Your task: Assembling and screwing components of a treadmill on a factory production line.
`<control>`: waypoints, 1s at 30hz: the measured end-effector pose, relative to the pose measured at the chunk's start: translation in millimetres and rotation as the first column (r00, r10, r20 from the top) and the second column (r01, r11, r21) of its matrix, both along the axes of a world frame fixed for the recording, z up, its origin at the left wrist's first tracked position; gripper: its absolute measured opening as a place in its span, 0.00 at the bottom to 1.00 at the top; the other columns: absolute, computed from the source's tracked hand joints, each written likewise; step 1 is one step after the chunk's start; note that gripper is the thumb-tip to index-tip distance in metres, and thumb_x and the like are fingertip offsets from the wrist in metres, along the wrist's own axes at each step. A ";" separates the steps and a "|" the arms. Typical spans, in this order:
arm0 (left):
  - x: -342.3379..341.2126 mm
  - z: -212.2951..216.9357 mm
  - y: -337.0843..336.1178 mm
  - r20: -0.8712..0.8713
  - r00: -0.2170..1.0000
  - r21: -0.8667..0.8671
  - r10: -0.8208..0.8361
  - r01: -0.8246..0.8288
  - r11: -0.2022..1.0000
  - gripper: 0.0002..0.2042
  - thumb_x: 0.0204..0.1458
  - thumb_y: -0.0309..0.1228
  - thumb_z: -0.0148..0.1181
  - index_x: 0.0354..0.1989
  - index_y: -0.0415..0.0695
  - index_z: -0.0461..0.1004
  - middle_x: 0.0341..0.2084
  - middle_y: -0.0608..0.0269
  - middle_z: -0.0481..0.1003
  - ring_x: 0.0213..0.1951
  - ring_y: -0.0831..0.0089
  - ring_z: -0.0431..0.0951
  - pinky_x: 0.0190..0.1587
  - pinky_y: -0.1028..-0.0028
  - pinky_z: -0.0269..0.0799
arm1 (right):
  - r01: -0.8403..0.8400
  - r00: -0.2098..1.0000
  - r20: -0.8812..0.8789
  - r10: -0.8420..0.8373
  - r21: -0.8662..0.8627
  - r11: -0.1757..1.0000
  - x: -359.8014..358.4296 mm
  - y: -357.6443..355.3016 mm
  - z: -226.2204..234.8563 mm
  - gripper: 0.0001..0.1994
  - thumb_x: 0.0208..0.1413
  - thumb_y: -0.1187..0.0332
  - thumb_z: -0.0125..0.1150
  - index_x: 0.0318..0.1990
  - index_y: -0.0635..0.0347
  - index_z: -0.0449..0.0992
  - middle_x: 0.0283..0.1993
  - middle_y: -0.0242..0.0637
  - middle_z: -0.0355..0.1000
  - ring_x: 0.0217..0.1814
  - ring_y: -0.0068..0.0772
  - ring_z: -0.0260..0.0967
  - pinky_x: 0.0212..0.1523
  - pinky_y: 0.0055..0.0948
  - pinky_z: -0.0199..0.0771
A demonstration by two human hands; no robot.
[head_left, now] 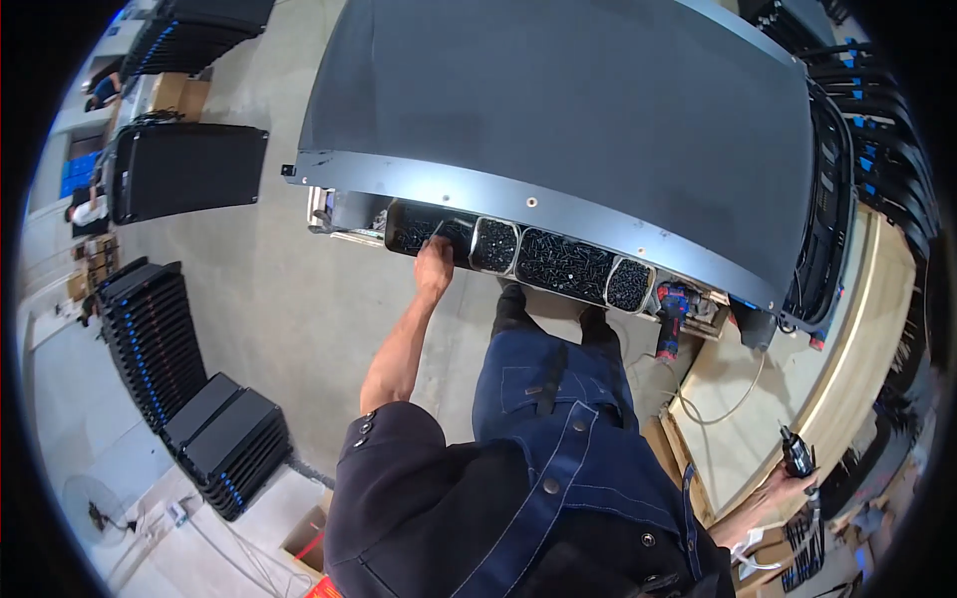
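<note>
down at the person's right side, the right hand (793, 483) grips a small dark power driver (797, 453). farther ahead, the left hand (434, 267) pinches into a bin of black screws (427, 231). they look tiny, hard and slippery, best pinched by the shank.

Probably an assembly workshop: stacked black panels (150, 339), screw bins (563, 265), concrete floor (299, 309).

Screw bin (431, 231): dark open tray, leftmost of the row under the panel's edge, full of black screws; my left hand (434, 265) reaches into it.
Power screwdriver (797, 453): black, upright in my right hand (788, 485).
</note>
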State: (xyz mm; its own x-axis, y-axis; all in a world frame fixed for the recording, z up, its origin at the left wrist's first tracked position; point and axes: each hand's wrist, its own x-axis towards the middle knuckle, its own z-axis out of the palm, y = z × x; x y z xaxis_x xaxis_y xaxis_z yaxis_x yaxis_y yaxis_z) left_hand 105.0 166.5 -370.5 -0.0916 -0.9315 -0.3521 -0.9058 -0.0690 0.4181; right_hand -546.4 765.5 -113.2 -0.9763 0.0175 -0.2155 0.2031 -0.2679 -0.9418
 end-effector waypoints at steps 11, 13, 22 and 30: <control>49.8 -59.2 -13.6 0.211 0.778 0.021 -0.592 0.601 0.799 0.12 0.51 0.33 0.61 0.41 0.41 0.74 0.37 0.48 0.77 0.43 0.49 0.79 0.46 0.51 0.74 | 0.017 0.986 0.166 0.032 -0.288 0.958 248.5 -173.5 32.8 0.15 0.57 0.63 0.63 0.42 0.68 0.76 0.44 0.43 0.76 0.37 0.36 0.76 0.41 0.38 0.78; 41.3 -60.0 -16.1 0.211 0.730 0.113 -0.650 0.642 0.758 0.11 0.48 0.34 0.65 0.37 0.42 0.79 0.39 0.48 0.80 0.44 0.50 0.81 0.46 0.53 0.77 | -0.032 0.984 0.167 0.059 -0.158 0.987 273.7 -209.4 45.0 0.11 0.54 0.64 0.64 0.36 0.63 0.76 0.41 0.44 0.77 0.33 0.34 0.77 0.40 0.39 0.80; 20.4 -29.3 -43.0 0.205 0.606 0.298 -0.768 0.709 0.639 0.14 0.49 0.38 0.68 0.39 0.41 0.83 0.42 0.41 0.80 0.48 0.49 0.81 0.51 0.58 0.79 | -0.240 0.970 -0.051 0.238 -0.046 0.970 301.6 -277.0 96.4 0.18 0.53 0.68 0.64 0.49 0.58 0.65 0.45 0.49 0.76 0.34 0.37 0.77 0.36 0.35 0.82; -59.0 135.1 16.6 -0.838 0.545 0.366 0.021 0.534 0.762 0.15 0.65 0.43 0.56 0.44 0.42 0.79 0.20 0.71 0.71 0.25 0.81 0.70 0.29 0.77 0.68 | -0.490 0.865 -0.077 0.496 -0.338 0.803 269.5 -361.1 80.8 0.24 0.56 0.68 0.65 0.60 0.59 0.68 0.48 0.41 0.75 0.44 0.32 0.72 0.52 0.38 0.75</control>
